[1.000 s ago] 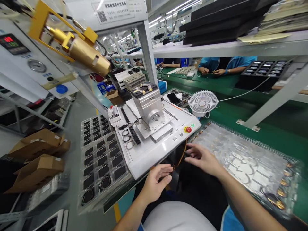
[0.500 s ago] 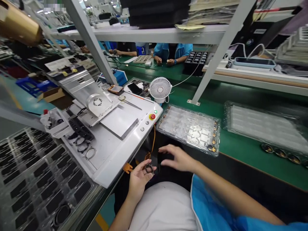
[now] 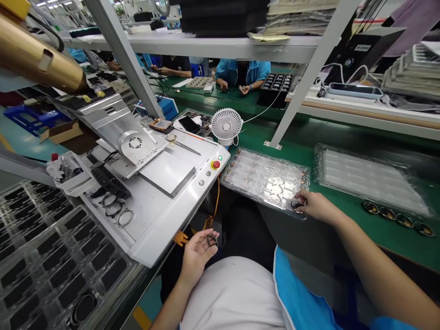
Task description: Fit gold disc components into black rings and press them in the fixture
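Ring (image 3: 208,239) in left hand (image 3: 199,252), right hand (image 3: 312,204) pinching dark round part (image 3: 295,204), glossy tray (image 3: 254,194)

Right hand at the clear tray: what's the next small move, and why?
Probably firm up the right hand on the dark round part before lifting: it touches that part at the near right corner of the clear tray, but a secure grip can't be made out. The left hand is occupied with a dark ring.

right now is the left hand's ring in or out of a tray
Out: the left hand holds the ring, apart from the trays.
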Tool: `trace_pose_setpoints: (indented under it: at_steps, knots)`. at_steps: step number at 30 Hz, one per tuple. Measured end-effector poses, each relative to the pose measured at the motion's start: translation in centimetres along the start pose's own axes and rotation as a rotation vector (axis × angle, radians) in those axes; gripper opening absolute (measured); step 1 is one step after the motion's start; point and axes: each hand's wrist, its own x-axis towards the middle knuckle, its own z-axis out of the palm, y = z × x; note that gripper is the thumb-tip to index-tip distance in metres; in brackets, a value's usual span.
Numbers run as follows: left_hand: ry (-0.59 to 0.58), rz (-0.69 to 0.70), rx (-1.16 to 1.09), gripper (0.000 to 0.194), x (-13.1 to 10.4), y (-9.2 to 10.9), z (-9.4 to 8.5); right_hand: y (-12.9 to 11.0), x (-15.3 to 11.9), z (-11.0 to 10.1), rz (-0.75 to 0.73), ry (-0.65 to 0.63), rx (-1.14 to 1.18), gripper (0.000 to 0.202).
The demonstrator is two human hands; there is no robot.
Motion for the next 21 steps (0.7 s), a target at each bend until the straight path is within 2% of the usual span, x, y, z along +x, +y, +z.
trace_pose_setpoints:
  at_steps: [3,6,10,13,14,16,19,21]
  knots:
    - [-0.032,-0.031,-0.036,0.048,-0.3,0.4,0.2,-2.4,-0.2,-0.9,-0.154,0.06,0.031,0.007]
    - [-0.145,-0.086,-0.092,0.058,-0.4,1.4,0.9,-7.6,-0.7,-0.8,-0.525,0.083,0.254,0.015]
    - [-0.336,-0.175,-0.169,0.08,-0.2,3.7,2.1,-16.6,-1.7,0.9,-1.034,-0.062,0.588,0.02]
    - [-0.364,-0.175,-0.265,0.09,-0.3,5.2,2.1,-21.7,-1.8,2.1,-1.233,-0.198,0.734,0.02]
    - [-0.341,-0.148,-0.281,0.091,-0.5,5.6,1.9,-22.9,-1.6,2.4,-1.249,-0.222,0.766,0.019]
    - [-0.253,-0.062,-0.276,0.093,-1.0,6.1,1.4,-24.7,-1.4,3.2,-1.172,-0.248,0.867,0.018]
    - [-0.107,0.055,-0.197,0.1,-1.9,6.2,1.0,-26.4,-1.8,4.9,-0.874,-0.298,1.082,0.027]
    - [-0.059,0.093,-0.147,0.105,-2.5,5.8,1.0,-27.3,-2.5,6.1,-0.743,-0.267,1.171,0.028]
